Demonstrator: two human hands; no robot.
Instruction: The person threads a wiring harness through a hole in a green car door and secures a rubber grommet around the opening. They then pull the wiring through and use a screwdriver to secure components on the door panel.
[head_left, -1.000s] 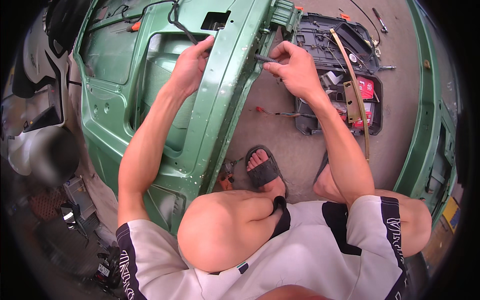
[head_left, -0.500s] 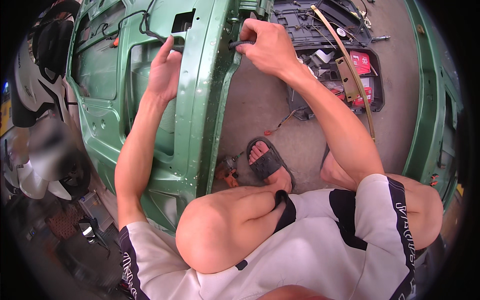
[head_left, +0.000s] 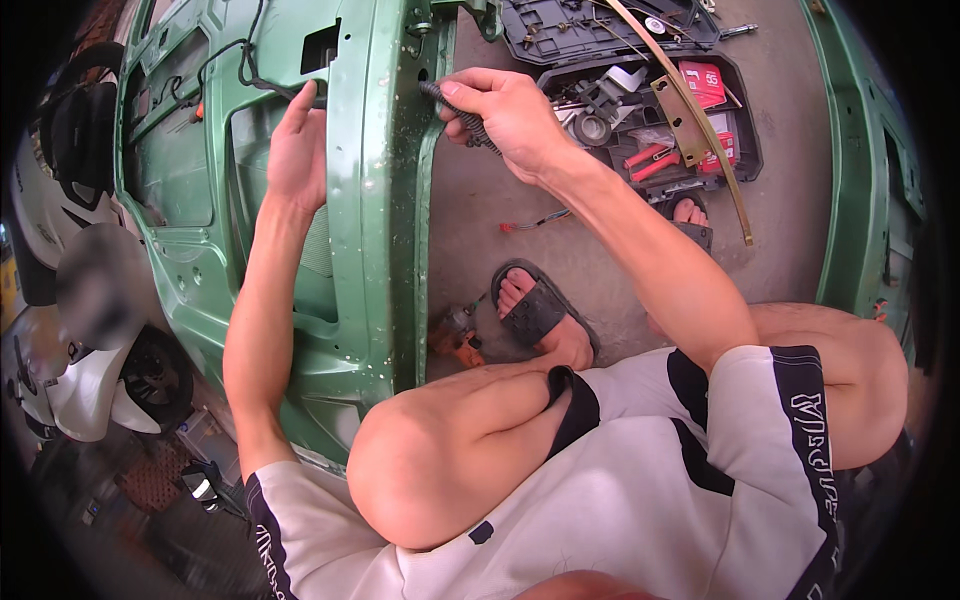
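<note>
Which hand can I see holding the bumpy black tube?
The right hand: it grips the bumpy black tube. The left hand instead has its fingers hidden behind the green panel.

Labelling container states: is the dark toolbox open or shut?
Open: the toolbox has its lid folded back, and red packets show inside.
</note>
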